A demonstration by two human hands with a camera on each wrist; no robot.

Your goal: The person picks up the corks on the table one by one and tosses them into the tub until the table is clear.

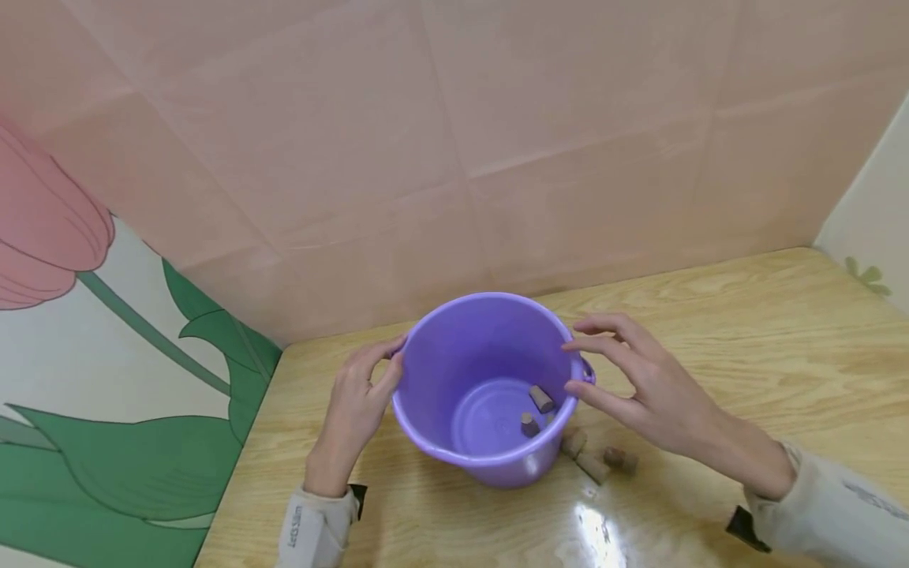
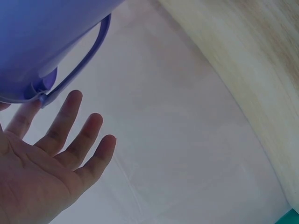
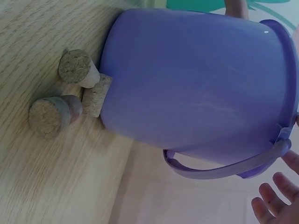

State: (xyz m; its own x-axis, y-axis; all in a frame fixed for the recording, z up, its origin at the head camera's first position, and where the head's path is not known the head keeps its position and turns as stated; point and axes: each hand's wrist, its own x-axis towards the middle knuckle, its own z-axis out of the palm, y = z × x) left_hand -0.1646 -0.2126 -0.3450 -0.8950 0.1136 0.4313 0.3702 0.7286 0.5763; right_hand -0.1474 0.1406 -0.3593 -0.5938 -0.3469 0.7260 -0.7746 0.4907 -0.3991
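A purple bucket (image 1: 490,331) stands upright on the wooden table in the head view, its mouth facing me. My left hand (image 1: 357,398) pinches the left part of its rim between thumb and index finger; in the left wrist view the other fingers (image 2: 96,123) spread loosely below the handle's hinge. On the right, my right hand (image 1: 656,390) has thumb and index finger at the rim beside the handle (image 3: 224,170), with the remaining fingers spread outside. Inside the bucket lie a dark-ended cork (image 1: 542,399) and a second cork (image 1: 529,424).
Beside the bucket's base on the right lie several corks, among them a dark-banded one (image 1: 621,460) and a pale one (image 3: 79,69). The wooden table (image 1: 746,331) meets a pinkish sheet (image 1: 454,158) behind, and a flower-painted wall (image 1: 128,379) rises at left.
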